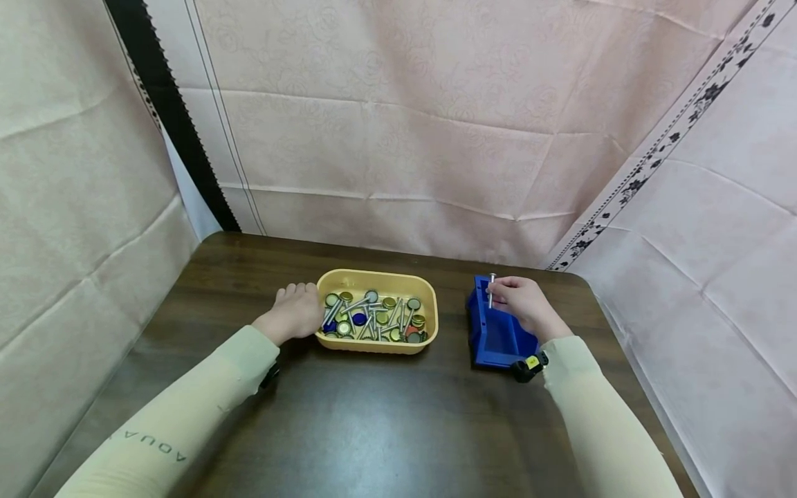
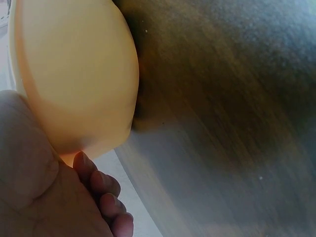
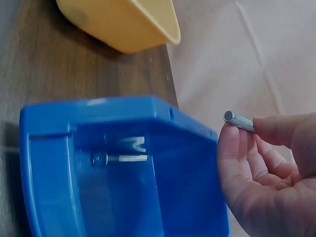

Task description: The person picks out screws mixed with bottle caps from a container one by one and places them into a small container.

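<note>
A yellow plastic tub [image 1: 373, 348] holds a mix of metal bolts and bottle caps. My left hand [image 1: 297, 311] grips its left end; in the left wrist view the fingers [image 2: 104, 183] curl by the tub's wall [image 2: 84, 74]. Over the far part of a blue plastic bin [image 1: 481, 339], my right hand [image 1: 523, 304] pinches a silver metal bolt [image 1: 491, 294] between thumb and fingertips. The bolt stands upright in the head view. Its round end [image 3: 228, 117] shows in the right wrist view, while the thumb and fingers hide the rest. Another bolt [image 3: 127, 158] lies inside the bin.
Both containers stand on a dark wooden table [image 1: 373, 429], the tub left of the bin with a gap between them. Pale cloth [image 1: 398, 152] hangs behind the table's far edge and along both sides.
</note>
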Demonstrator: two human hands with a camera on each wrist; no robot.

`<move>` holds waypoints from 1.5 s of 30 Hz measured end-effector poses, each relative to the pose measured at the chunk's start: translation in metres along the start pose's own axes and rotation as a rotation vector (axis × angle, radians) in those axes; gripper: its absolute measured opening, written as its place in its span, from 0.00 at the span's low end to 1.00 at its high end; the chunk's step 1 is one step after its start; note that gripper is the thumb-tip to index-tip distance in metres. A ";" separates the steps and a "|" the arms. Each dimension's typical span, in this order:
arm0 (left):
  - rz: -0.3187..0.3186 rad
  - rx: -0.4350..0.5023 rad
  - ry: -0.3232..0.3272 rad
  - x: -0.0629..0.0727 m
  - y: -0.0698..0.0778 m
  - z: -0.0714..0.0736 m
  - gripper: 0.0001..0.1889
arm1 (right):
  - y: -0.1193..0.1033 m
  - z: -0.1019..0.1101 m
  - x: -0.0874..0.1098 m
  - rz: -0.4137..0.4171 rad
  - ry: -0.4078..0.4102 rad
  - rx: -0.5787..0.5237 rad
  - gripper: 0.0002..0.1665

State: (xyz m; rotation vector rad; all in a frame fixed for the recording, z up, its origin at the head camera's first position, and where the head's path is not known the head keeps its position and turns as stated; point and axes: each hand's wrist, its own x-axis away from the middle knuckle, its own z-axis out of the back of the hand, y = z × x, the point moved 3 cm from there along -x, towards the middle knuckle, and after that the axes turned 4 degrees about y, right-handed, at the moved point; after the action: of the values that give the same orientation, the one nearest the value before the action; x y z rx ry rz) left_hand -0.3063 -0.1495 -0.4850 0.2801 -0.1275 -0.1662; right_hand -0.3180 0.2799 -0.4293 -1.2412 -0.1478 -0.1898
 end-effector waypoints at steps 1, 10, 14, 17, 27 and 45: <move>0.000 0.001 0.001 0.000 0.000 0.000 0.17 | 0.001 0.002 0.000 -0.004 0.005 0.007 0.22; 0.002 0.005 -0.006 0.000 -0.001 0.000 0.16 | 0.022 0.003 -0.004 -0.034 0.050 0.104 0.17; 0.001 0.003 -0.006 -0.001 -0.001 0.000 0.16 | 0.031 -0.001 -0.008 -0.037 0.047 0.126 0.17; -0.002 0.001 -0.005 -0.001 -0.001 -0.001 0.16 | 0.038 -0.003 -0.010 -0.047 0.052 0.144 0.15; 0.001 0.003 -0.006 -0.001 -0.002 -0.003 0.15 | 0.051 -0.011 -0.009 -0.118 0.055 0.217 0.12; 0.004 0.008 -0.005 -0.001 -0.002 -0.001 0.14 | 0.052 -0.014 -0.006 -0.146 0.047 0.272 0.13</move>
State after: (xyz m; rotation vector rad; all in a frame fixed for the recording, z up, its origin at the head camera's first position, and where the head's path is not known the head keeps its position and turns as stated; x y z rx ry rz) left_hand -0.3076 -0.1506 -0.4868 0.2871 -0.1332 -0.1624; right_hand -0.3123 0.2829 -0.4833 -0.9553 -0.2166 -0.3142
